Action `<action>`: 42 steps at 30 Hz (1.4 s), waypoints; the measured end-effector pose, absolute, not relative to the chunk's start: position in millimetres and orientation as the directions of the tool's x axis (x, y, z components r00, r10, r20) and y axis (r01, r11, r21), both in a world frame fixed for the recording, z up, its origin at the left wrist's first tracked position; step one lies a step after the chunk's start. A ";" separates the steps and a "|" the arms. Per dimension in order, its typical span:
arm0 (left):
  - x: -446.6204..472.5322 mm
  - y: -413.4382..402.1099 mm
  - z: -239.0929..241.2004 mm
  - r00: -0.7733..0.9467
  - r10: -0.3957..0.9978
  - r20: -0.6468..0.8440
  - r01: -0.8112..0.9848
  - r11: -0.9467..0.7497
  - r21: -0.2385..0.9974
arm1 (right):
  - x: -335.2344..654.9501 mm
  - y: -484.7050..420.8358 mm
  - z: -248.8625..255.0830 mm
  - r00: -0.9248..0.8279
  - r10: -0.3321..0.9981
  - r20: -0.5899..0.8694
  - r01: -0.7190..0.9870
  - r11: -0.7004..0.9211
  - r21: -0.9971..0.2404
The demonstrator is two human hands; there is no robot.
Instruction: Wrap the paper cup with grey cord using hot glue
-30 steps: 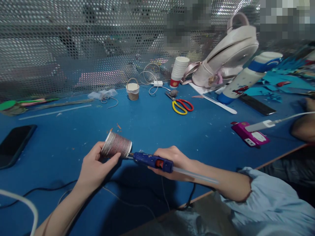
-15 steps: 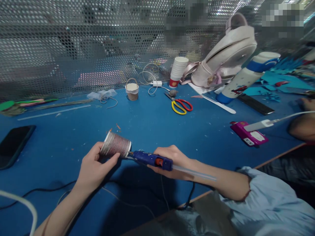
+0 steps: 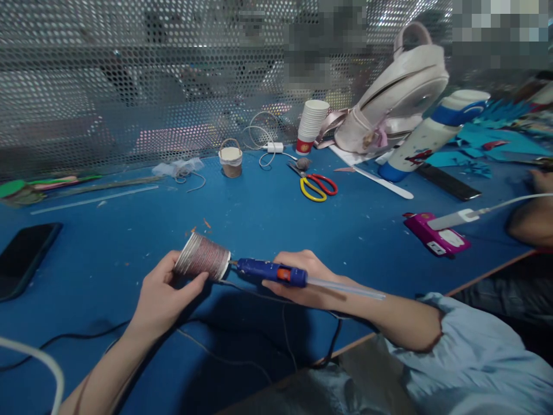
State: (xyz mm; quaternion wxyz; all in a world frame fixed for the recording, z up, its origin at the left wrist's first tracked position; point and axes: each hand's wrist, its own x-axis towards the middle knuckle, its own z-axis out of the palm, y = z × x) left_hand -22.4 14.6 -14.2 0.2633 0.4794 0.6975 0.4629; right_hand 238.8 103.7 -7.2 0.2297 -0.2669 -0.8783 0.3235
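Note:
My left hand [image 3: 166, 291] grips a paper cup [image 3: 203, 256] wound with greyish-red cord, tilted on its side above the blue table. Its white rim or base edge faces right. My right hand [image 3: 306, 279] is closed around a blue glue gun [image 3: 270, 272] with an orange part in its body. A clear glue stick [image 3: 345, 287] sticks out of the gun's rear, over my forearm. The nozzle is at the cup's right edge, near or touching it. From the cup's lower side a thin cord [image 3: 246, 290] runs right, passing under my right hand.
Further back are a small basket-like cup [image 3: 232, 162], scissors [image 3: 315, 187], stacked paper cups [image 3: 311, 127], a backpack [image 3: 397, 98] and a bottle [image 3: 432, 138]. A phone [image 3: 28, 259] lies left, a pink power strip [image 3: 436, 233] right. A person's hand [image 3: 542, 181] shows at the right edge.
The glue gun and my right hand have shifted slightly up and right, the nozzle moving higher along the cup's edge. The cord from the cup now shows below the gun.

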 end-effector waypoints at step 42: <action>-25.0 12.1 -10.6 -0.405 0.911 0.078 0.326 0.064 0.943 | 237.6 108.3 22.0 -0.639 0.754 -0.156 0.461 0.212 -0.862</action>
